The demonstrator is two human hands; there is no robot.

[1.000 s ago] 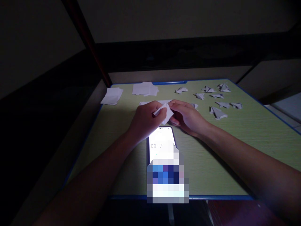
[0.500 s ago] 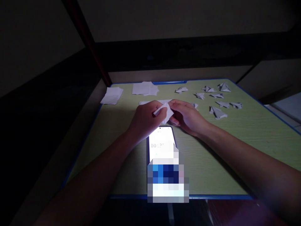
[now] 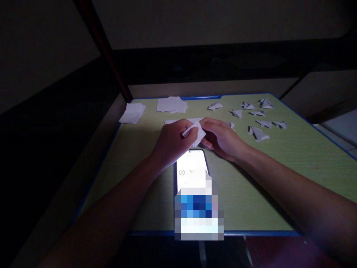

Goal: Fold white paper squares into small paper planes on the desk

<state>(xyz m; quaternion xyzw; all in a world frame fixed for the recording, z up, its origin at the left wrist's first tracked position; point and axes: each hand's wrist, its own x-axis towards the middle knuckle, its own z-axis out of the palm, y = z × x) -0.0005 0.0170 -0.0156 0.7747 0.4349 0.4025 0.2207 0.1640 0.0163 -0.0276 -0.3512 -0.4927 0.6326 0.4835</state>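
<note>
Between both hands is a small folded piece of white paper, held up just above the table beyond the phone. My left hand pinches it, the thumb lying across its front face. On its right edge, my right hand is closed with thumb and index finger at the upper corner; the other fingers curl below. Behind the hands, a white sheet shows only in part. A lit phone with timer digits lies on the table just below the hands; its lower part is pixelated.
The green table has a blue rim. Paper stacks lie at the back left and back middle. Several folded paper pieces are scattered at the back right, one partly hidden behind my right hand. Walls stand close behind and left.
Almost nothing differs. Both hands keep the same hold on the folded paper, and the view has shifted very slightly.
</note>
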